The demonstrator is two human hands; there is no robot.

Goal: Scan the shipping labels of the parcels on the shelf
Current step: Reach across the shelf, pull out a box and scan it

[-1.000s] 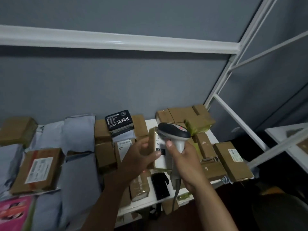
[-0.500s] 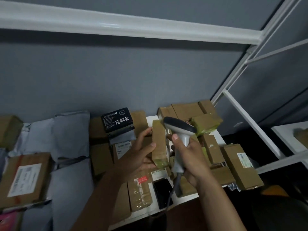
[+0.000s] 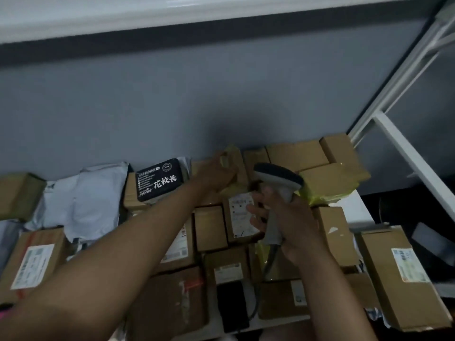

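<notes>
My right hand (image 3: 288,222) grips the handle of a grey barcode scanner (image 3: 279,179), whose head sits over the middle of the shelf. Its cable hangs down toward the front edge. My left hand (image 3: 216,172) reaches to the back of the shelf and holds a small brown parcel (image 3: 232,161) against the grey wall, among other boxes. Just left of the scanner lies a brown parcel with a white shipping label (image 3: 240,212) facing up. Blur hides the label print.
Brown boxes crowd the white shelf (image 3: 354,210), with a black box with white characters (image 3: 160,179) and grey mailer bags (image 3: 91,198) to the left. A long labelled box (image 3: 403,274) lies at the right. White frame bars (image 3: 403,148) slant at the right; an upper shelf edge (image 3: 147,13) runs overhead.
My left hand has carried the small parcel from in front of the scanner to the back of the shelf. The view has moved closer and lower; my right hand keeps the scanner.
</notes>
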